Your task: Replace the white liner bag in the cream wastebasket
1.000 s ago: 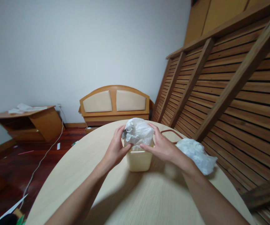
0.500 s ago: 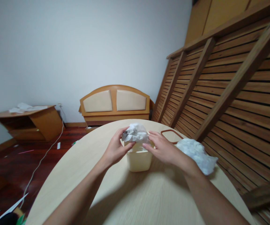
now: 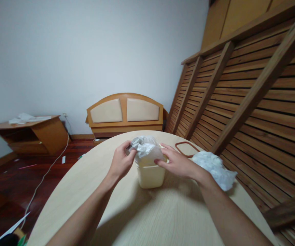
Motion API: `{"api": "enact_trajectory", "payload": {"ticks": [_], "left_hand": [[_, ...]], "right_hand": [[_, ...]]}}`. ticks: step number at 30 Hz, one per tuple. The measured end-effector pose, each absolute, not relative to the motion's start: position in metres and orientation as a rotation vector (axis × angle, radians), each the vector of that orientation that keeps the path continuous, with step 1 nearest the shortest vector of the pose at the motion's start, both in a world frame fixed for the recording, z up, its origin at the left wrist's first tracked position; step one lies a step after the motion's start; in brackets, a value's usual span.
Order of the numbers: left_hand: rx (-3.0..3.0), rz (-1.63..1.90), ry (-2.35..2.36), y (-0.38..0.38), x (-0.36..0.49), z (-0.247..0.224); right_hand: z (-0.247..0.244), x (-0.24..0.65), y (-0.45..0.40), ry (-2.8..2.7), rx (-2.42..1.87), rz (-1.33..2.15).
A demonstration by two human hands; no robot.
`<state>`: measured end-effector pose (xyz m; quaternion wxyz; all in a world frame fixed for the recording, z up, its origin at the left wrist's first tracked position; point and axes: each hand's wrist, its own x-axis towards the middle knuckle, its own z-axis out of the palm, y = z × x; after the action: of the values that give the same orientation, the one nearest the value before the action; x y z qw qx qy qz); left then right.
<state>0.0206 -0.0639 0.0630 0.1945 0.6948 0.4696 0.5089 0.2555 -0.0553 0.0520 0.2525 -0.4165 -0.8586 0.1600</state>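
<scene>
A cream plastic bin (image 3: 150, 177) stands upright on the round pale wooden table (image 3: 183, 212). Out of its top bulges a thin, whitish, see-through plastic bag (image 3: 147, 149), crumpled along its upper edge. My left hand (image 3: 122, 159) pinches the left edge of the bag between thumb and fingers. On the other side, my right hand (image 3: 174, 160) curves around the bag and the bin's right rim, thumb in front and fingers behind. Part of the rim is hidden by the bag and my right hand.
A brown rounded ring frame (image 3: 187, 149) lies flat to the right of the bin. Beside it rests a bundle of whitish plastic bags (image 3: 214, 169). A slatted wooden panel (image 3: 239, 102) leans along the right. Behind the table are a headboard (image 3: 125, 109) and a low cabinet (image 3: 38, 136).
My left hand has moved a little left, pulling the bag's edge outward. The bag looks more spread over the bin's top. My right hand has barely shifted.
</scene>
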Motion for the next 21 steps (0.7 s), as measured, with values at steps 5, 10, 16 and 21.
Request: {"api": "enact_trajectory", "payload": {"ticks": [5, 10, 16, 21], "left_hand": [[2.090, 1.278, 1.371, -0.065, 0.024, 0.060], [2.127, 1.189, 1.300, -0.068, 0.026, 0.058], [2.036, 1.140, 1.208, -0.072, 0.026, 0.062], [2.125, 1.188, 1.329, -0.068, 0.027, 0.058]], "right_hand": [[0.053, 0.256, -0.055, -2.161, -1.114, 0.391], [0.043, 0.252, -0.048, -2.173, -1.088, 0.455], [0.041, 0.252, -0.046, -2.324, -0.985, 0.420], [0.047, 0.253, -0.049, -2.332, -0.977, 0.311]]}}
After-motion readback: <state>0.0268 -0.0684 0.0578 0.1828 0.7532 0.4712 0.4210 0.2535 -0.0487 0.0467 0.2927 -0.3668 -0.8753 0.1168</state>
